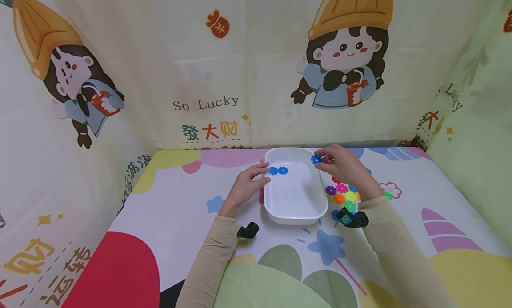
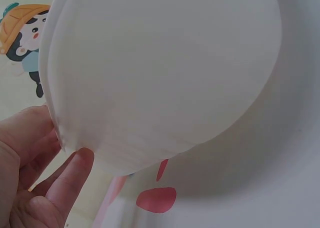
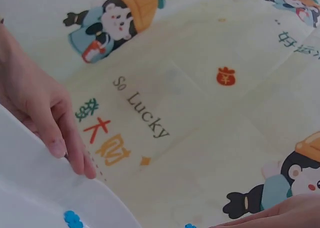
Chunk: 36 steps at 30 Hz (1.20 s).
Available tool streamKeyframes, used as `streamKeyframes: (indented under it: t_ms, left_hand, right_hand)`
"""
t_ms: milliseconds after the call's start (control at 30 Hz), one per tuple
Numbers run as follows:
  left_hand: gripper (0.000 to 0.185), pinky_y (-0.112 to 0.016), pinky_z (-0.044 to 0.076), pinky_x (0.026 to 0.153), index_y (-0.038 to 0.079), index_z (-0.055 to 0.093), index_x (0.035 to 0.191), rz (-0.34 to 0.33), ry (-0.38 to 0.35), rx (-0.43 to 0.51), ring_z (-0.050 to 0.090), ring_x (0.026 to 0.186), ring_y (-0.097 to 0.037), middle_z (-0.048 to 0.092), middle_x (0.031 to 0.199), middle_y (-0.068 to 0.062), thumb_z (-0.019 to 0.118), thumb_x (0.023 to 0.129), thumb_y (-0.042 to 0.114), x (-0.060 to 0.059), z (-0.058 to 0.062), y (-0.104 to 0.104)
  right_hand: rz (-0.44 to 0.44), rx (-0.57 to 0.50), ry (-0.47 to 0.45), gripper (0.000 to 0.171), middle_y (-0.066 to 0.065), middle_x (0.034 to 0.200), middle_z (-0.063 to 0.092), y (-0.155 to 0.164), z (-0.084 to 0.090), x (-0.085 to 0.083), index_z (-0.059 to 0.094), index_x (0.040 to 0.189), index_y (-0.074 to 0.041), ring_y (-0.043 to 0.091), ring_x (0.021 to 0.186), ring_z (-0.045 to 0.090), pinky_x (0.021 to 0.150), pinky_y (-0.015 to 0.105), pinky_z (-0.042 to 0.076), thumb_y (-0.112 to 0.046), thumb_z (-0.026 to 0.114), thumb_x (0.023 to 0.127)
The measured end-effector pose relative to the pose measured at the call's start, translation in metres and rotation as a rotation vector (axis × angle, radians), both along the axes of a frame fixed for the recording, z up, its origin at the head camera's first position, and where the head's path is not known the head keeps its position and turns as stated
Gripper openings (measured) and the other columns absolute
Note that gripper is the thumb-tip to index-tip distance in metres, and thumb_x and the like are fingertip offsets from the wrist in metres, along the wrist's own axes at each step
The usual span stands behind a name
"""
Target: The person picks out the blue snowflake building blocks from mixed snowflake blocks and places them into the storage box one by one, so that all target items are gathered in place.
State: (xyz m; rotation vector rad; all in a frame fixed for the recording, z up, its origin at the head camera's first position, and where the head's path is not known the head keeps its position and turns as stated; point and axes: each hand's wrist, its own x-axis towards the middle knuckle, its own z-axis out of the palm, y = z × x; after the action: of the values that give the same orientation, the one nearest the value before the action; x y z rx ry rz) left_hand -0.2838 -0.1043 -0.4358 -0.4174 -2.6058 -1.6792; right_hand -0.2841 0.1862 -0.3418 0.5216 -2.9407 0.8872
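Observation:
A white plastic tray (image 1: 296, 206) lies at the table's middle, near the far edge. Two blue snowflake building discs (image 1: 278, 170) sit side by side inside it, toward the left. My left hand (image 1: 249, 183) grips the tray's left rim; in the left wrist view the fingers of this hand (image 2: 45, 163) press the tray's outer wall (image 2: 165, 88). Above the tray's far right corner, my right hand (image 1: 340, 163) pinches another blue snowflake disc (image 1: 316, 159) between thumb and fingers. Only part of the right hand (image 3: 285, 213) shows in the right wrist view.
A pile of colourful snowflake discs (image 1: 342, 194) lies right of the tray, partly hidden under the right forearm. A patterned cloth (image 1: 272, 68) hangs behind the table. A black wrist camera (image 1: 352, 218) is worn on the right wrist, another (image 1: 248, 230) on the left.

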Motion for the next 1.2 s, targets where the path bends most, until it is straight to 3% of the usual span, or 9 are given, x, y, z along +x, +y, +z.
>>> streamKeyframes:
  t_ms: [233,533,933,1200]
  left_hand:
    - [0.039,-0.047,0.038,0.109,0.008,0.066,0.127,0.005,-0.004,0.009,0.033,0.142,-0.016,0.052,0.143,0.01,0.069,0.092,0.025,0.0,-0.001,0.001]
    - [0.04,-0.046,0.037,0.11,0.008,0.065,0.128,0.009,-0.017,0.001,0.033,0.142,-0.015,0.051,0.143,0.012,0.069,0.092,0.026,0.0,0.001,0.001]
    - [0.038,-0.042,0.037,0.111,0.009,0.066,0.128,-0.003,0.015,-0.003,0.035,0.141,-0.013,0.052,0.142,0.011,0.068,0.093,0.024,-0.002,0.0,0.001]
    - [0.04,-0.041,0.036,0.112,0.006,0.065,0.128,-0.011,0.008,0.009,0.033,0.141,-0.011,0.053,0.141,0.012,0.068,0.093,0.026,-0.002,-0.001,0.001]
  right_hand:
    - [0.03,-0.035,-0.081,0.042,0.018,0.119,0.062,-0.024,-0.008,-0.033,0.06,0.131,-0.001,0.033,0.106,0.06,0.089,0.045,0.055,-0.014,0.069,0.092]
    - [0.021,-0.031,-0.153,0.042,0.016,0.121,0.061,-0.045,-0.022,-0.055,0.061,0.131,-0.005,0.032,0.108,0.058,0.093,0.045,0.053,-0.015,0.07,0.092]
    - [0.125,0.069,-0.132,0.035,0.018,0.113,0.066,-0.054,-0.041,-0.072,0.064,0.123,0.003,0.031,0.102,0.06,0.095,0.045,0.05,-0.007,0.069,0.091]
    - [0.121,0.103,-0.145,0.034,0.017,0.114,0.066,-0.059,-0.046,-0.075,0.065,0.123,0.001,0.03,0.102,0.058,0.098,0.045,0.049,-0.008,0.07,0.09]
